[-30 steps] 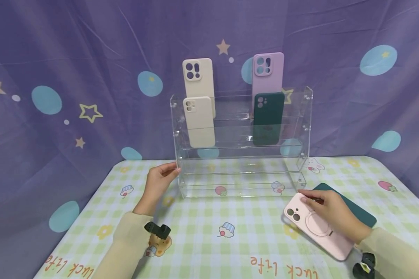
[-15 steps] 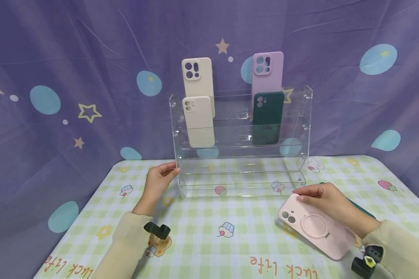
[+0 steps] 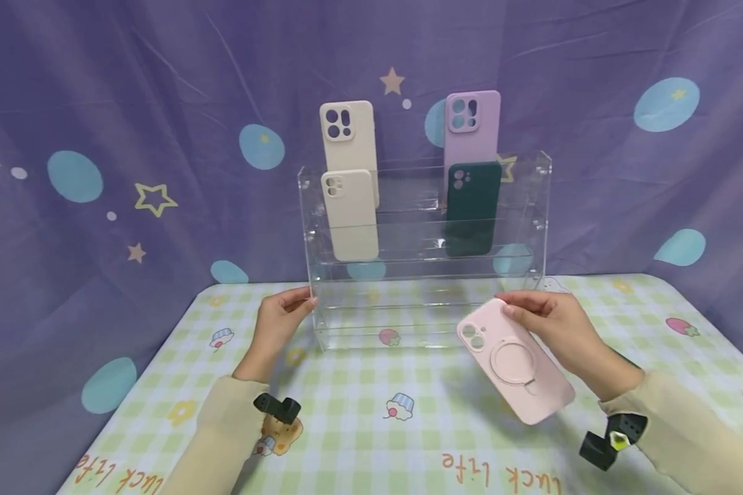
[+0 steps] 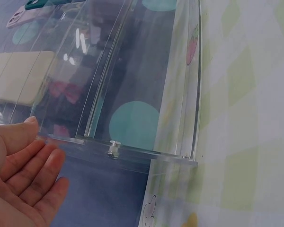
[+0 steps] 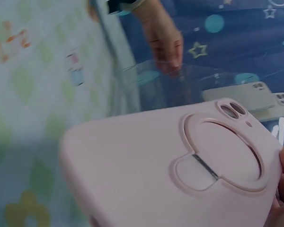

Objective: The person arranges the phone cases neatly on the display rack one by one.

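My right hand (image 3: 560, 330) pinches a pale pink phone case (image 3: 547, 385) by its upper edge, with a ring on its back. The case hangs tilted above the table, in front of the right part of a clear acrylic display stand (image 3: 433, 292). At the stand's left side, my left hand (image 3: 281, 320) holds the side panel between thumb and fingers; the left wrist view shows the thumb (image 4: 23, 135) at the panel's edge. On the stand's tiers lean two cream phone cases, a taller one (image 3: 351, 151) behind a shorter one (image 3: 354, 223), and a lilac case (image 3: 472, 144) behind a dark green case (image 3: 472, 213).
The table bears a green-checked cloth (image 3: 347, 440) with printed cakes and lettering. A purple patterned curtain (image 3: 179, 89) hangs behind the stand. The right forearm and hand cover almost all of a second dark green case on the table.
My right hand has lifted the pink phone case off the table and carried it left and up towards the stand. The left hand stays on the stand's side.
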Available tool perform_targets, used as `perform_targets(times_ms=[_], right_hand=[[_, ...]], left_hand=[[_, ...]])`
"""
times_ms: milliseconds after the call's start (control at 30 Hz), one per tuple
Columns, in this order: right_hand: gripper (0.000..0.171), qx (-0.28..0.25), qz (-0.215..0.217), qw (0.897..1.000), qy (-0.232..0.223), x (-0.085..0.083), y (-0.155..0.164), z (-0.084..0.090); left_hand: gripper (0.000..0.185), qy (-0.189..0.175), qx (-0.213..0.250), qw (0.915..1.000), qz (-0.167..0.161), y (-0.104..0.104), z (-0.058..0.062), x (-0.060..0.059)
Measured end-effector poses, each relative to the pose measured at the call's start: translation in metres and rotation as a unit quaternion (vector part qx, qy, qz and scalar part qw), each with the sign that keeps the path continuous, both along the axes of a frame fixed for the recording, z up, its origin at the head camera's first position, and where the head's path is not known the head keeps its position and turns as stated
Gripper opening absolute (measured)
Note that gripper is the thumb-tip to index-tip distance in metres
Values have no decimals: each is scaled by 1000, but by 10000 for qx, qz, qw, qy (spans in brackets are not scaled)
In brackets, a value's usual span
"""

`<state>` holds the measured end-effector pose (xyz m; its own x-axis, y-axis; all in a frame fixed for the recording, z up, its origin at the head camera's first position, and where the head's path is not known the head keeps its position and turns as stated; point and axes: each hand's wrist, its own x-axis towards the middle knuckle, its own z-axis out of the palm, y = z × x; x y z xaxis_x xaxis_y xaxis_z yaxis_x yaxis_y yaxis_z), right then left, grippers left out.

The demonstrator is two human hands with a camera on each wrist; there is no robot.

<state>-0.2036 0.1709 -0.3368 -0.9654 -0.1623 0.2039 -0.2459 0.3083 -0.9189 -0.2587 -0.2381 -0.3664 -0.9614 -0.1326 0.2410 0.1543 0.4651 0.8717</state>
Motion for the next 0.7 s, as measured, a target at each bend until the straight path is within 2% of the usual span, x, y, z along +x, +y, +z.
perform_targets(times_ms=[67, 133, 233, 333, 467, 700], right_hand=[[28, -768, 33, 9970, 84, -4, -7, 3], [20, -1454, 115, 9893, 82, -8, -13, 7], [17, -2048, 180, 9786, 111, -15, -25, 13], [26, -2116, 61, 9772, 187, -20, -38, 20], [41, -1868, -190, 9816, 341, -27, -56, 30], [34, -2020, -279, 9763, 730, -39, -89, 48]], left_hand=[[33, -11, -17, 10000, -22, 0, 1, 0], [33, -23, -7, 10000, -24, 1, 1, 0], [33, -59, -11, 10000, -3, 1, 2, 1], [33, -69, -17, 10000, 7, 0, 2, 2], [33, -66, -32, 10000, 12, 0, 1, 1], [35, -26, -11, 10000, -10, 2, 2, 2]])
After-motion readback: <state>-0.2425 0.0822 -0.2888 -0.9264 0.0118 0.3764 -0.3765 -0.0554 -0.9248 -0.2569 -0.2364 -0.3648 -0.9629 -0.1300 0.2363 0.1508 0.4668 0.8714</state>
